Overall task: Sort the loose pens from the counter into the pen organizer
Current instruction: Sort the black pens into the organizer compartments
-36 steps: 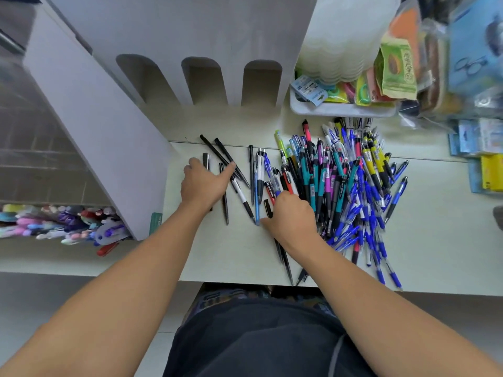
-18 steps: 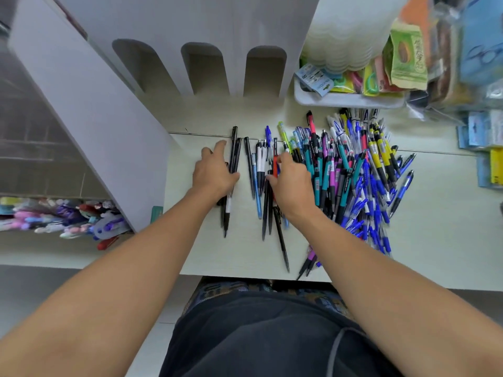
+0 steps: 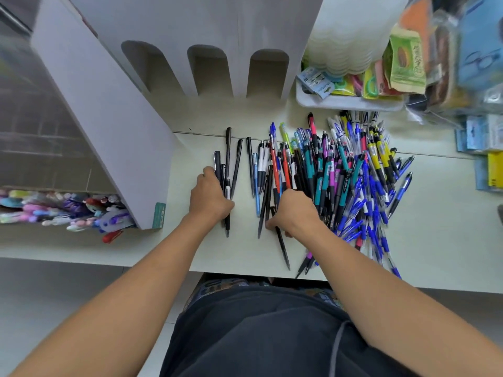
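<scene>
A big heap of loose pens (image 3: pixel 340 180), mostly blue, teal, black and yellow, lies on the pale counter (image 3: pixel 245 254). To its left, a few black pens (image 3: pixel 228 148) lie side by side, pointing away from me. My left hand (image 3: pixel 211 197) is curled around this bundle, and pen ends stick out beyond it at both sides. My right hand (image 3: pixel 295 213) is closed over some black pens (image 3: pixel 283 248) at the heap's left edge. The white pen organizer (image 3: pixel 236 28), with three arched slots, stands at the back of the counter.
A slanted white panel (image 3: pixel 109 126) stands left of my left hand. Below it a shelf holds several colourful pens (image 3: pixel 68 210). A white tray (image 3: pixel 348 103) of packets sits behind the heap. Boxes, one of them yellow (image 3: pixel 495 170), lie at the far right.
The scattered black pens on the left have been drawn together into a parallel bundle under my left hand. My right hand slid back toward me and closed over black pens at the heap's edge.
</scene>
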A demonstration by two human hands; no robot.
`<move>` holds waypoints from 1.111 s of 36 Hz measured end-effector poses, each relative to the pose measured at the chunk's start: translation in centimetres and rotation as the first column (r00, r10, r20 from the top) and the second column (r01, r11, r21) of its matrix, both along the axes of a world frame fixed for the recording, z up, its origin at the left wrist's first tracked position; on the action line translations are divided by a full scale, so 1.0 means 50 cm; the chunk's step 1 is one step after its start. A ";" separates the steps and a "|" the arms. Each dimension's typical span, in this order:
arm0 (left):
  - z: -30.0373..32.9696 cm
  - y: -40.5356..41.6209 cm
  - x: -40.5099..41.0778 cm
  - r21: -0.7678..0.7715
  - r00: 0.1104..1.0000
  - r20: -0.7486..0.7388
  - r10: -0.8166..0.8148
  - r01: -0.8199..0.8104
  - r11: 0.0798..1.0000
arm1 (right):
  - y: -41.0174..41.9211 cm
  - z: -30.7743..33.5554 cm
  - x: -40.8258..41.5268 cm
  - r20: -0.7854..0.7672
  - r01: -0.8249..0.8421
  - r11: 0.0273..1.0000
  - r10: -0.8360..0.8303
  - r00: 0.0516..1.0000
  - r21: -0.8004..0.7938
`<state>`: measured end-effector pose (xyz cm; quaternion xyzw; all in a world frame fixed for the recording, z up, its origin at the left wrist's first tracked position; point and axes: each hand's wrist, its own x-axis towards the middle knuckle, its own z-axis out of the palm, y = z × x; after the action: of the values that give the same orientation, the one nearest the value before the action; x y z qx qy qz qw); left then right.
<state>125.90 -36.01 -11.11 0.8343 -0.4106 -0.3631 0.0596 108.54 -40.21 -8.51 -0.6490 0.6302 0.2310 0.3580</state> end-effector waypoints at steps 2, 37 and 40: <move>0.001 -0.004 0.000 0.003 1.000 0.000 -0.005 0.005 1.000 | 0.006 -0.009 -0.002 0.001 0.034 0.999 -0.034 0.999 0.024; -0.015 -0.068 0.051 -0.145 0.994 -0.072 0.083 -0.093 0.985 | -0.022 0.025 -0.029 0.275 0.141 0.988 -0.119 0.954 -0.063; -0.005 -0.099 0.049 -0.165 0.992 -0.086 0.096 -0.110 0.980 | -0.061 0.037 0.006 0.347 0.153 0.979 -0.099 0.932 -0.133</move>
<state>128.34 -40.97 -11.34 0.8317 -0.3936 -0.3553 0.1649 108.83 -43.27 -6.66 -0.6635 0.6160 0.0416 0.4226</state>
